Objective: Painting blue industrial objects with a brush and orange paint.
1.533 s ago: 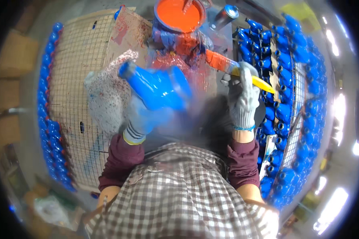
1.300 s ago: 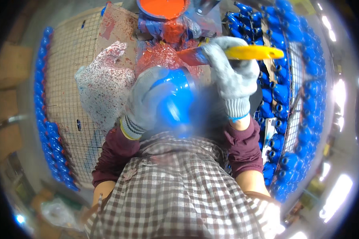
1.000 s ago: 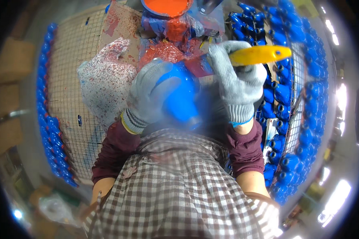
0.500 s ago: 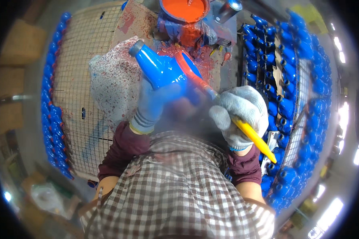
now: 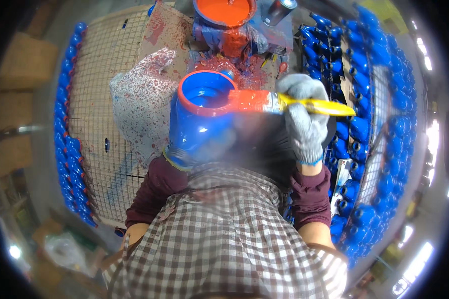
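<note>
A glossy blue metal fitting (image 5: 192,127), like a hollow valve body, is in my gloved left hand (image 5: 183,153). Its round mouth is turned up, showing a blue inside and an orange-red rim. The blue-stained glove is blurred, and its fingers partly blend with the fitting. My right hand (image 5: 307,117), in a grey knit glove, grips a paintbrush (image 5: 329,106) by its yellow handle. The brush lies nearly level, its orange-red bristles touching the right side of the rim.
Ahead stands a tub of orange paint (image 5: 229,12) on a paint-spattered support, beside a metal can (image 5: 279,11). A speckled sheet (image 5: 142,99) lies on the left over wire mesh (image 5: 97,99). Rows of blue fittings line the left side (image 5: 67,144) and the right (image 5: 361,129).
My left hand has turned the fitting so its mouth faces up. My right hand has risen, and the brush has swung from slanting to nearly level, still at the rim.
</note>
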### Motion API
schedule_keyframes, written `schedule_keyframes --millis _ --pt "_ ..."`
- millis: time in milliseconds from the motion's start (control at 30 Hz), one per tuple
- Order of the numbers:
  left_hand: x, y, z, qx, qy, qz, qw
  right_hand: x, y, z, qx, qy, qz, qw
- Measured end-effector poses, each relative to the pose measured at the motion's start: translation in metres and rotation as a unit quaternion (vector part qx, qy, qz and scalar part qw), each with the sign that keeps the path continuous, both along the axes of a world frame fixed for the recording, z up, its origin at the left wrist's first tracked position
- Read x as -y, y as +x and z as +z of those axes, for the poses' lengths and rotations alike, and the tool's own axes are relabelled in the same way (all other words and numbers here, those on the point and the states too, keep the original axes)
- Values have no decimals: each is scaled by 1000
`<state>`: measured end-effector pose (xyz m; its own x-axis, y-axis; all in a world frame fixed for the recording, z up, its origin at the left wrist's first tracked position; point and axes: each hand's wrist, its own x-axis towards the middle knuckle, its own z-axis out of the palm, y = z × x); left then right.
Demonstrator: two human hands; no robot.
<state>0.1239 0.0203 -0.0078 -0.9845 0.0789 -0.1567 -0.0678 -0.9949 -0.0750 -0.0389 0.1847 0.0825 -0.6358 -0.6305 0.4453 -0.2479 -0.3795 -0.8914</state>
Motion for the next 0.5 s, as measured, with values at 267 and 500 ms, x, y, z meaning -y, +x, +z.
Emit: schedule_keyframes --millis 267,500 --pt "18 -2 -23 68 -40 33 996 1 -3 -4 142 -44 -34 988" --pt "4 -9 46 19 -908 136 396 45 -36 21 -257 231 -187 919"
